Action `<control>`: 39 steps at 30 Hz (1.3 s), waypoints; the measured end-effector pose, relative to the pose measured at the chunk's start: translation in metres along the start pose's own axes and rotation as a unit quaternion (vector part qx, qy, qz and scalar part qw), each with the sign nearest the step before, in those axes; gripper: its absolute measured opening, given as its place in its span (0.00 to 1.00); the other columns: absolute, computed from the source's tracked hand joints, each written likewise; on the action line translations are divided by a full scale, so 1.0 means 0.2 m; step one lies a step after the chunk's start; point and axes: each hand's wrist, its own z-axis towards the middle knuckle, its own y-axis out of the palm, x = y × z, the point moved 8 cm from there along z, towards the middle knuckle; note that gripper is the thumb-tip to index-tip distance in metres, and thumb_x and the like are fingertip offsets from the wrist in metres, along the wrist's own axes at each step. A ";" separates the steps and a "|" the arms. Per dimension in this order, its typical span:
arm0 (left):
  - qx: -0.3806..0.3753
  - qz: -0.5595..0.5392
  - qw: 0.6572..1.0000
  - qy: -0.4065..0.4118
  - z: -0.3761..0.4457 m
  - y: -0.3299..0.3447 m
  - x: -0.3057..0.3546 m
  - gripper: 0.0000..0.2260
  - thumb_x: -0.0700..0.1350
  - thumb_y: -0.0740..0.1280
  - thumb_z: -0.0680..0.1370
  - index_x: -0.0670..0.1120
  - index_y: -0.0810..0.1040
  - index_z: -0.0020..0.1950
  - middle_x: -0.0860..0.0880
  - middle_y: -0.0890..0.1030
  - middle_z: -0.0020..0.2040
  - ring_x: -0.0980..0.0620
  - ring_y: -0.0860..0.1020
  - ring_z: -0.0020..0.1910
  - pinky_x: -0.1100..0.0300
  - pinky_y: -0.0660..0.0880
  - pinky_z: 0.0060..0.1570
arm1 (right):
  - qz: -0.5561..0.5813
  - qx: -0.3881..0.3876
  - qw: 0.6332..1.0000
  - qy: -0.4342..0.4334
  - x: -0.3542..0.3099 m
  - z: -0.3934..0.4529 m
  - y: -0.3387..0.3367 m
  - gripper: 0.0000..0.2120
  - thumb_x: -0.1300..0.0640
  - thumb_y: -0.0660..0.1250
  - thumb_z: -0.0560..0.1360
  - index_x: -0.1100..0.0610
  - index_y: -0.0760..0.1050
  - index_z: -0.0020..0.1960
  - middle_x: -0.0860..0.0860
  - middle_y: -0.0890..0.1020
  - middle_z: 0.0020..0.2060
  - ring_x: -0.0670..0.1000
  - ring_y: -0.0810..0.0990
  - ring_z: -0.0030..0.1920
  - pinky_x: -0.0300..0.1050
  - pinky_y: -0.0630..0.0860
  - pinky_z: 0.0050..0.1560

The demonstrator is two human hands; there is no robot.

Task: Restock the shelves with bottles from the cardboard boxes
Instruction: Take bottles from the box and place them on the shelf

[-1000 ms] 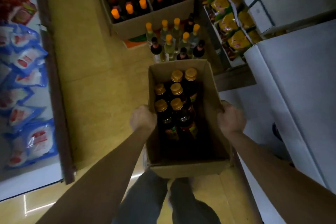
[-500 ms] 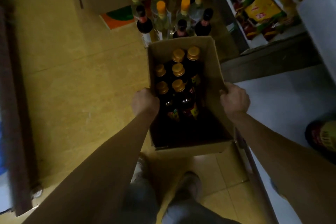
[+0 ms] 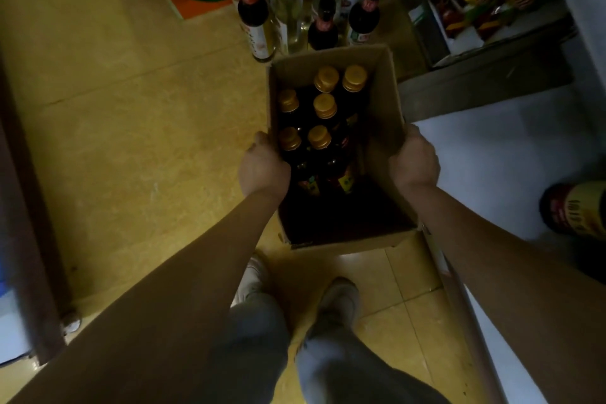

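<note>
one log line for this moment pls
left hand grips box wall | right hand grips opposite wall | cardboard box carried above floor | gold-capped bottles upright inside

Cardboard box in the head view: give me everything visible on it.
The cardboard box is plain brown, open-topped and rectangular, its long axis running away from the person. Six dark bottles with gold caps stand upright in its far half; the near half looks dark and empty. The left hand grips its left wall and the right hand its right wall, fingers curled over the rims. Whether it rests on the floor cannot be told.
</note>
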 end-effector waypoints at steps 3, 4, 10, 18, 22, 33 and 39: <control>0.008 0.005 0.993 0.113 -0.02 -0.05 0.14 0.21 0.33 0.62 0.74 0.37 0.67 0.67 0.38 0.68 0.65 0.39 0.68 0.63 0.52 0.68 0.61 | -0.030 0.005 0.996 -0.088 -0.18 -0.07 -0.04 0.31 0.64 0.65 0.75 0.58 0.58 0.75 0.60 0.62 0.71 0.60 0.62 0.70 0.56 0.66 0.66; -0.004 0.012 0.990 0.139 -0.02 -0.05 0.18 0.22 0.33 0.62 0.73 0.38 0.67 0.68 0.39 0.66 0.66 0.40 0.67 0.65 0.53 0.67 0.63 | -0.040 -0.003 0.992 -0.118 -0.25 -0.09 -0.04 0.33 0.63 0.66 0.74 0.57 0.57 0.76 0.59 0.60 0.72 0.60 0.59 0.71 0.58 0.65 0.67; -0.102 0.097 0.974 0.179 0.01 0.04 0.22 0.23 0.37 0.64 0.75 0.40 0.64 0.69 0.41 0.63 0.68 0.43 0.65 0.67 0.58 0.63 0.65 | -0.082 -0.076 0.973 -0.202 -0.52 -0.14 0.12 0.32 0.61 0.65 0.75 0.54 0.57 0.76 0.53 0.58 0.74 0.57 0.57 0.72 0.57 0.64 0.67; -0.195 0.161 0.953 0.167 0.14 0.25 0.22 0.28 0.42 0.65 0.77 0.37 0.58 0.73 0.38 0.61 0.70 0.41 0.63 0.69 0.54 0.64 0.69 | -0.096 -0.171 0.950 -0.242 -0.52 -0.07 0.37 0.31 0.60 0.65 0.76 0.56 0.57 0.76 0.52 0.60 0.74 0.55 0.57 0.72 0.51 0.63 0.70; -0.247 0.265 0.920 0.151 0.17 0.36 0.19 0.35 0.45 0.61 0.80 0.36 0.41 0.76 0.35 0.43 0.77 0.37 0.43 0.76 0.48 0.47 0.75 | -0.170 -0.252 0.917 -0.259 -0.47 -0.04 0.53 0.40 0.57 0.65 0.77 0.54 0.42 0.79 0.49 0.41 0.78 0.50 0.38 0.77 0.50 0.51 0.76; -0.238 0.293 0.910 0.170 0.02 0.45 0.14 0.40 0.45 0.61 0.79 0.40 0.32 0.75 0.43 0.31 0.75 0.43 0.32 0.74 0.48 0.42 0.75 | -0.341 -0.214 0.873 -0.276 -0.31 -0.13 0.49 0.42 0.51 0.59 0.80 0.58 0.28 0.75 0.54 0.29 0.74 0.54 0.28 0.74 0.58 0.38 0.74; -0.144 0.328 0.894 0.267 -0.13 0.45 0.12 0.34 0.42 0.65 0.77 0.42 0.49 0.77 0.45 0.53 0.75 0.40 0.55 0.74 0.46 0.59 0.71 | -0.295 -0.165 0.901 -0.272 -0.25 -0.22 0.39 0.28 0.54 0.59 0.80 0.56 0.51 0.74 0.61 0.48 0.76 0.60 0.49 0.74 0.51 0.61 0.68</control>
